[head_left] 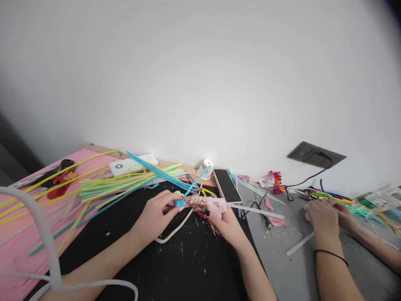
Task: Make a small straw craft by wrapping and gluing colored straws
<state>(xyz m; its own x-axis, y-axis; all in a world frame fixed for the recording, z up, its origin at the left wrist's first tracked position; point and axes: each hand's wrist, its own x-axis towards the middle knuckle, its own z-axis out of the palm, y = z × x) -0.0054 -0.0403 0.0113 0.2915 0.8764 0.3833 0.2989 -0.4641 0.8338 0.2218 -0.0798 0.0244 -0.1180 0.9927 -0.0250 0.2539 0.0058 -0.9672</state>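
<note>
My left hand (156, 215) is closed in a pinch on a small coil of blue pipe cleaner (179, 203). A loose blue end (197, 182) rises from the coil up and to the right. In my right hand (228, 228) is a pale pink hot glue gun (216, 204), with the fingers wrapped round its handle. Its front end points left at the coil, close to it; whether they touch I cannot tell. A translucent glue stick (257, 210) juts from the gun's rear. Below the hands lies a black mat (194, 263).
Bundled pastel pipe cleaners (109, 190) lie left on pink sheets (19, 242), near a white box (133, 165). Behind my hands are a white cup (206, 169) and a phone (227, 186). At right, another person's hands (324, 215) work on the grey table. A white cable (52, 242) crosses the left foreground.
</note>
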